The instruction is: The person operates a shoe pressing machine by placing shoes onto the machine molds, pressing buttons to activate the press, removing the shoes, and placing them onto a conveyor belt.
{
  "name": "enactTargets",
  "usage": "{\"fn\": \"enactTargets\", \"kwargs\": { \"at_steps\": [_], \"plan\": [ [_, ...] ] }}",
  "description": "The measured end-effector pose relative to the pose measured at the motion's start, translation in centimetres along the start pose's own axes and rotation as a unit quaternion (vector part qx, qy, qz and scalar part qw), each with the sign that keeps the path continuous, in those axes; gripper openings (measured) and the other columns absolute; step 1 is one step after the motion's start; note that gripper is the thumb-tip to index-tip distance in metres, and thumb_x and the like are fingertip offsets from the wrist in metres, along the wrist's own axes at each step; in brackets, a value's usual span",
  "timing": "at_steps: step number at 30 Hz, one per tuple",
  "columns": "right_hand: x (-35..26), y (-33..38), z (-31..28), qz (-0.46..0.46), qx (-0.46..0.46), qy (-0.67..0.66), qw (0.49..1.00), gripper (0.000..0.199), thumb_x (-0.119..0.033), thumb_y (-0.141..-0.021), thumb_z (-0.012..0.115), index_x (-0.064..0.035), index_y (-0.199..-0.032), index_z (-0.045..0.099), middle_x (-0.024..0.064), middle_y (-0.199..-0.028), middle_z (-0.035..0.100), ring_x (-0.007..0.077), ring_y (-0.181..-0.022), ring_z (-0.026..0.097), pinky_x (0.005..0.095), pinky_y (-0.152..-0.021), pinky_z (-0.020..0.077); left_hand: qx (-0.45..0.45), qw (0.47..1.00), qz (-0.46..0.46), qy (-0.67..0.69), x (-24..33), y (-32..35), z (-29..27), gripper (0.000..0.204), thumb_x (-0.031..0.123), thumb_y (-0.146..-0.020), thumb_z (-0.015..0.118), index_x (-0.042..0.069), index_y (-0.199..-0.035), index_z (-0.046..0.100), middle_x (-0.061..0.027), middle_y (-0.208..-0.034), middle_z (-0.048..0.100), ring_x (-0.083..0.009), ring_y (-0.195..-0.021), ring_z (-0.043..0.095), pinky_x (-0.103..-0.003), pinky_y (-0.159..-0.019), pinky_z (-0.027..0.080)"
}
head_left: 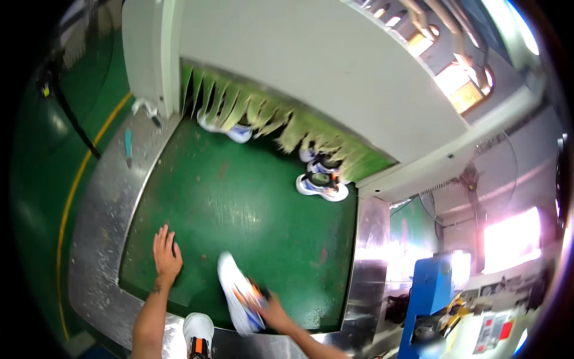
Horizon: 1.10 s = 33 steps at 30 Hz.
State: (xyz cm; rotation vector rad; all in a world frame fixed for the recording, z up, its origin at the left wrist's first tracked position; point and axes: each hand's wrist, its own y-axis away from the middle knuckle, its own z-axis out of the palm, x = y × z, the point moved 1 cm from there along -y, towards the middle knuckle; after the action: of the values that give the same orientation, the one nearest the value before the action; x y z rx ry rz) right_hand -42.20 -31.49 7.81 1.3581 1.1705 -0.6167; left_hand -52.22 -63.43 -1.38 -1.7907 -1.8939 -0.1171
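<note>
My right hand (273, 313) grips a white, blue and orange sneaker (235, 291) by its collar, at the near side of a green conveyor belt (239, 212). The sneaker's outline is smeared by motion. Over the belt's near left part my left hand (167, 258) is stretched out with nothing in it. Between my forearms, at the near metal edge, is another white sneaker (198, 328) with black and orange on it, cut off by the picture's lower rim.
Across the belt's far side hangs a slit yellow-green curtain (269, 116) under a grey machine housing (311, 60). A sneaker (230, 127) lies partly under it at left; more sneakers (323, 186) sit at right. A teal-handled tool (128, 145) rests on the metal frame (104, 239).
</note>
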Motion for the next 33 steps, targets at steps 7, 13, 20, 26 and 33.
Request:
{"fn": "enactTargets", "kwargs": {
  "at_steps": [7,13,20,26,33],
  "plan": [
    [-6.7,30.2,-8.6,0.138,0.308,-0.092,0.937,0.047,-0.021,-0.078,0.075,0.0014,-0.116,0.056,0.0114,-0.104,0.065,0.0163,-0.093,0.059,0.0327,-0.088,0.0463,-0.367,0.677,-0.055,0.636,21.5,2.4,-11.4,0.090,0.041,-0.083,0.070,0.005,-0.147,0.017,-0.0169,-0.151,0.026,-0.0258,-0.140,0.024,-0.039,-0.112,0.025],
    [-11.6,34.5,-9.4,-0.230,0.293,-0.035,0.927,0.059,-0.030,-0.081,0.071,0.0019,-0.125,0.049,0.0197,-0.127,0.051,0.0274,-0.109,0.057,0.0383,-0.095,0.0440,-0.499,0.501,0.067,0.704,40.0,13.9,-17.3,0.100,0.054,-0.074,0.070,0.004,-0.147,0.021,-0.0180,-0.141,0.036,-0.0303,-0.127,0.042,-0.043,-0.106,0.033],
    [-1.7,56.7,-9.4,-0.199,0.440,-0.179,0.857,0.051,-0.030,-0.085,0.067,0.0005,-0.123,0.052,0.0124,-0.124,0.051,0.0217,-0.114,0.050,0.0346,-0.101,0.0377,-0.632,0.466,0.107,0.609,50.7,34.0,-20.8,0.077,0.019,-0.081,0.063,0.001,-0.144,0.022,-0.0171,-0.133,0.044,-0.0292,-0.121,0.048,-0.042,-0.100,0.043],
    [13.8,78.3,-3.3,-0.041,0.729,-0.257,0.632,0.048,-0.019,-0.083,0.067,-0.0017,-0.125,0.051,0.0064,-0.120,0.054,0.0162,-0.110,0.049,0.0330,-0.099,0.0375,-0.734,0.379,0.192,0.530,60.1,53.7,-23.8,0.065,0.000,-0.088,0.057,0.003,-0.144,0.023,-0.0203,-0.147,0.031,-0.0291,-0.138,0.030,-0.043,-0.113,0.025],
    [14.3,90.7,-2.4,-0.209,0.820,-0.311,0.434,0.065,-0.014,-0.076,0.067,-0.0011,-0.134,0.040,0.0108,-0.127,0.051,0.0229,-0.112,0.055,0.0353,-0.094,0.0454,-0.697,0.515,0.418,0.272,87.3,71.4,-18.2,0.092,0.038,-0.076,0.075,-0.008,-0.136,0.023,-0.0311,-0.138,0.037,-0.0352,-0.130,0.039,-0.040,-0.106,0.033]
  ]
}}
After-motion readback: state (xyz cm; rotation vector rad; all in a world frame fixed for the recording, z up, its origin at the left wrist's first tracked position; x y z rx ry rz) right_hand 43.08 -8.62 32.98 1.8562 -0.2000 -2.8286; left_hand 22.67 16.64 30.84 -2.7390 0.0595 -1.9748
